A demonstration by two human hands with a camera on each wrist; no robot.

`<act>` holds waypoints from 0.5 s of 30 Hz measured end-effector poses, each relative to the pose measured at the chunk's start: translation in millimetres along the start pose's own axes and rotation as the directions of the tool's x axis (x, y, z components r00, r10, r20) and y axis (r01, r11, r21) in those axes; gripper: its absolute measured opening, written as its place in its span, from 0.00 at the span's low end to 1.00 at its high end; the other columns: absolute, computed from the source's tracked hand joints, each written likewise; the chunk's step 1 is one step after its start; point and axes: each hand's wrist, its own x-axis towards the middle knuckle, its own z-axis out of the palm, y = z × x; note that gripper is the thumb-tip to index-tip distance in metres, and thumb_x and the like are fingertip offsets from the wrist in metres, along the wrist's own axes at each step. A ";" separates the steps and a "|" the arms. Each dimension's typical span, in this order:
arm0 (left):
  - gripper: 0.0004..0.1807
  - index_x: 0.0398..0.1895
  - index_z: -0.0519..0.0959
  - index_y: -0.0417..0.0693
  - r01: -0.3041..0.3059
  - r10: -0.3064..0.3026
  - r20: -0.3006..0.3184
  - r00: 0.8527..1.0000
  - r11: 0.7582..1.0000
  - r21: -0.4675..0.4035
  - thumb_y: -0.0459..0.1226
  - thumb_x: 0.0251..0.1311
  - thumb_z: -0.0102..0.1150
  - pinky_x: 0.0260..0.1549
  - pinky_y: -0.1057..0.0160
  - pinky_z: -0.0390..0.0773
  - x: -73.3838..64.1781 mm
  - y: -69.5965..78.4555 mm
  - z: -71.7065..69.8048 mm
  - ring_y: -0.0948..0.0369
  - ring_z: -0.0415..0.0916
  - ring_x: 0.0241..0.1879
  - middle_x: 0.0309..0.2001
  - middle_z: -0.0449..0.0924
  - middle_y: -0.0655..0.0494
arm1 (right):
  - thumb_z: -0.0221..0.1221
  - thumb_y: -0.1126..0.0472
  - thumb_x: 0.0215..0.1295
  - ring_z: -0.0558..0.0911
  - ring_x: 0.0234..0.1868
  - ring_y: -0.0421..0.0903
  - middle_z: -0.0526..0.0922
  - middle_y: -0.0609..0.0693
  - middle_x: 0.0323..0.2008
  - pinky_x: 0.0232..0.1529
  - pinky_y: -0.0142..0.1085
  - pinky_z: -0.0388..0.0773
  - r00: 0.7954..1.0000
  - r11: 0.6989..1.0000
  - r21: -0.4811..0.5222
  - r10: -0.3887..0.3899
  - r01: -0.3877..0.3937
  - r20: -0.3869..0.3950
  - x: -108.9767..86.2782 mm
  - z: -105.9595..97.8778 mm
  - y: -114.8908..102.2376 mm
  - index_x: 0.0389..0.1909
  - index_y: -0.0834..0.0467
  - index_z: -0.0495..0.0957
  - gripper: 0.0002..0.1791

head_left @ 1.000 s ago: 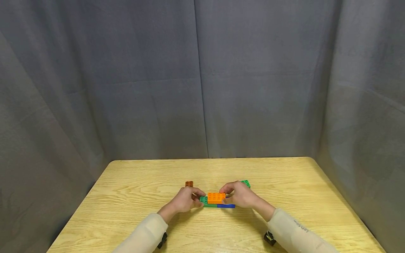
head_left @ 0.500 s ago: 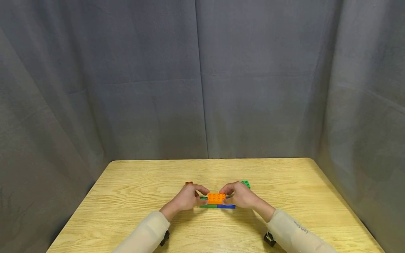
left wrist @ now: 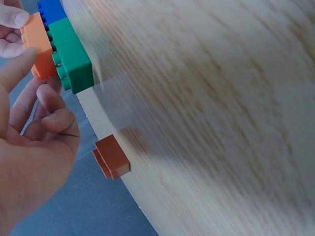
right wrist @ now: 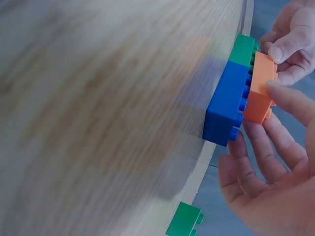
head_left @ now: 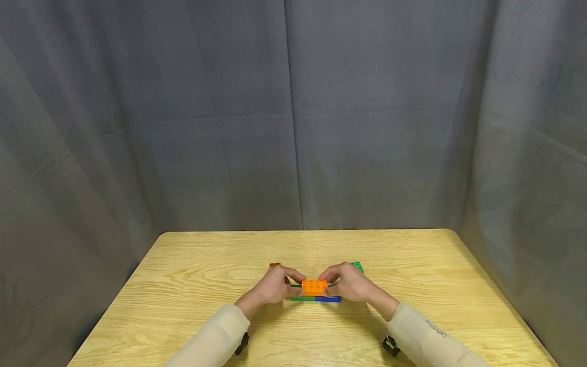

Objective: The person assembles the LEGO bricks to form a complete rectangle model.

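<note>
"Head view, lower centre: your left hand [head_left: 275,285] and your right hand [head_left: 349,283] face each other, thumbs on the near side, index fingers on the far side. Are they clamped on something?"

"Yes, both pinch the orange brick [head_left: 314,286], one at each end."

"How does it look?"

"Bright orange, oblong, lying level, its round studs up in two rows of four. In the left wrist view you find it at the upper left, your thumb against its smooth side wall; in the right wrist view it sits at the upper right, paler, your right thumb at its studded edge."

"And under it?"

"A green brick [head_left: 302,298] and, to the right of that, a blue brick [head_left: 328,299], end to end; the orange one spans their joint. In the right wrist view blue studs show along the seam. Whether it touches them, you cannot tell."

"Further out?"

"Just beyond your left hand, a brown brick [head_left: 274,264], mostly hidden in the head view but plain at the lower left of the left wrist view. Just beyond your right hand, a light green block [head_left: 356,266], cut off by the right wrist view's bottom edge. Both rest on the wood-grain table [head_left: 390,250]; a grey curtain [head_left: 229,127] fills the head view's upper part."
</note>
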 end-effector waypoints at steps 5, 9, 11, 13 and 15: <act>0.14 0.49 0.87 0.49 0.014 -0.014 0.002 1.000 1.000 -0.006 0.39 0.59 0.70 0.26 0.69 0.73 0.1 0.4 -0.2 0.65 0.71 0.27 0.45 0.87 0.55 | 0.72 0.62 0.56 0.82 0.41 0.45 0.86 0.47 0.39 0.44 0.42 0.84 1.000 1.000 -0.006 -0.010 0.011 0.009 0.6 -0.6 -0.6 0.43 0.54 0.86 0.13; 0.15 0.49 0.87 0.49 0.014 -0.014 0.001 1.000 1.000 0.002 0.39 0.59 0.70 0.26 0.69 0.73 -0.2 0.4 0.3 0.65 0.71 0.27 0.45 0.88 0.55 | 0.72 0.63 0.56 0.84 0.42 0.48 0.87 0.49 0.41 0.45 0.44 0.84 1.000 1.000 -0.001 -0.010 0.010 0.019 0.3 -1.7 -1.9 0.43 0.55 0.86 0.13; 0.15 0.50 0.87 0.49 0.014 -0.014 0.000 1.000 1.000 0.001 0.39 0.59 0.70 0.26 0.69 0.73 -0.2 0.6 0.4 0.65 0.71 0.27 0.45 0.88 0.55 | 0.72 0.64 0.56 0.84 0.42 0.48 0.87 0.50 0.42 0.45 0.45 0.84 1.000 1.000 0.001 -0.011 0.010 0.021 0.2 -2.4 -3.0 0.44 0.56 0.86 0.13; 0.15 0.50 0.87 0.48 0.011 -0.011 0.000 1.000 1.000 -0.002 0.39 0.59 0.70 0.26 0.69 0.74 -0.2 1.1 0.2 0.65 0.71 0.27 0.45 0.88 0.54 | 0.72 0.64 0.56 0.84 0.42 0.48 0.87 0.50 0.41 0.45 0.45 0.84 1.000 1.000 0.000 -0.005 0.005 0.022 0.4 -2.8 -3.8 0.44 0.55 0.86 0.13; 0.15 0.50 0.87 0.48 0.012 -0.012 0.002 1.000 1.000 -0.005 0.39 0.59 0.70 0.26 0.69 0.74 -0.2 1.5 0.3 0.66 0.72 0.27 0.46 0.88 0.54 | 0.72 0.64 0.56 0.84 0.41 0.46 0.87 0.49 0.40 0.45 0.44 0.85 1.000 1.000 -0.009 0.001 -0.001 0.025 0.7 -3.1 -4.3 0.43 0.55 0.86 0.13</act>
